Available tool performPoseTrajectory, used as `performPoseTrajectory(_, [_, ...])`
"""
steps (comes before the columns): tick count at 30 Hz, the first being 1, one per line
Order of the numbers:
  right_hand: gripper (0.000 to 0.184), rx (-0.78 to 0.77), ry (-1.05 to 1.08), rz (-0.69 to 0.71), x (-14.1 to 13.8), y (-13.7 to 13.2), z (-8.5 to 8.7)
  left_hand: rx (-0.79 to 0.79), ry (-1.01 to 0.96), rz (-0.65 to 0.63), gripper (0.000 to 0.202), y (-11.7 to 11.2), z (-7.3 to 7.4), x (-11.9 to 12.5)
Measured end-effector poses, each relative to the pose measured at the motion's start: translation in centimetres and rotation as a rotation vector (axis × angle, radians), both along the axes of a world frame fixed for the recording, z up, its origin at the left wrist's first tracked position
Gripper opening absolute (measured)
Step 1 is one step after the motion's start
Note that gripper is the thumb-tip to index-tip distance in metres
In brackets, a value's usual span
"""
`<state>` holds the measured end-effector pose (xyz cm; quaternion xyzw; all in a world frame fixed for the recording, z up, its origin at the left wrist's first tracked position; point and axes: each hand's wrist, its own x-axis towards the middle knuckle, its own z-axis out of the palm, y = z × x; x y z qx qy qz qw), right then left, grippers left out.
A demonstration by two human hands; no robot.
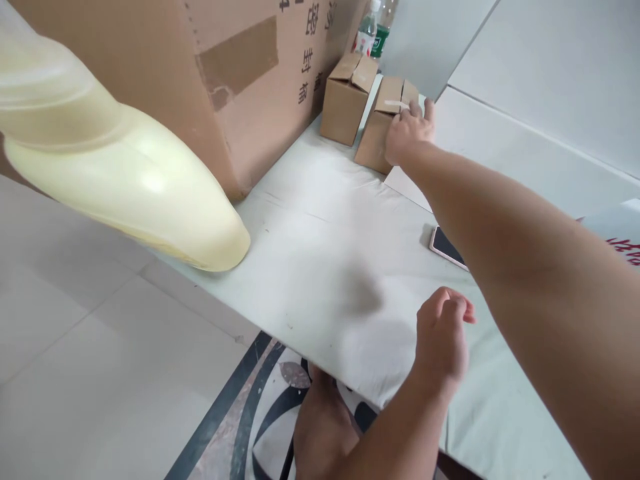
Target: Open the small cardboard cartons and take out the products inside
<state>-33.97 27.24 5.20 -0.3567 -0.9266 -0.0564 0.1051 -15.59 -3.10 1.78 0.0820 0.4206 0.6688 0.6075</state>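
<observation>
My right hand (411,130) reaches to the far side of the table and lies against the right side of a small cardboard box (374,141). Some of its fingers bend over the box's top edge, and one stands apart; the thumb is hidden. That box has folded flaps with a white strip on top and leans a little. A second small cardboard box (344,110) stands upright to its left. Nearer to me, my left hand (444,333) hovers above the table with its fingers curled in, and nothing shows in them.
A large carton (270,113) with printed characters stands on the left. In front of it, a glossy pale-yellow twisted object (150,180) juts over the table (300,267). Plastic bottles (367,30) stand at the back. A phone (447,248) lies beneath my right forearm.
</observation>
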Motion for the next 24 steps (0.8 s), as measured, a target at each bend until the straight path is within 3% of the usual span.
performPoseTrajectory(3, [0.030,0.045,-0.055,0.014,0.3,-2.2,1.3,0.004,0.008,-0.021,0.021,-0.3,0.0,0.5])
performPoseTrajectory(7, [0.028,0.124,-0.170,0.121,2.1,-5.2,3.5,0.019,0.075,0.001,0.021,-0.2,-0.2,0.8])
performPoseTrajectory(11, [0.027,0.098,-0.067,0.348,7.5,-9.9,5.4,-0.059,0.335,0.241,0.015,-0.1,-0.6,0.0])
performPoseTrajectory(14, [0.048,0.042,-0.023,0.351,14.9,-14.5,5.3,-0.199,0.605,0.596,0.012,-0.7,-0.5,-1.5])
performPoseTrajectory(17, [0.054,-0.078,0.038,0.267,24.7,-19.4,2.8,-0.272,0.742,0.855,0.025,-1.4,-0.1,-3.2])
performPoseTrajectory(20, [0.043,-0.246,0.276,0.024,35.9,-25.1,-1.3,-0.154,0.790,0.853,0.032,-1.7,-0.3,-4.4])
performPoseTrajectory(22, [0.031,-0.333,0.487,-0.332,42.9,-29.6,-3.6,-0.063,0.830,0.794,0.039,-1.5,-0.9,-4.7])
performPoseTrajectory(24, [0.019,-0.358,0.599,-0.647,48.4,-34.6,-4.4,-0.022,0.873,0.748,0.049,-0.9,-1.8,-4.8])
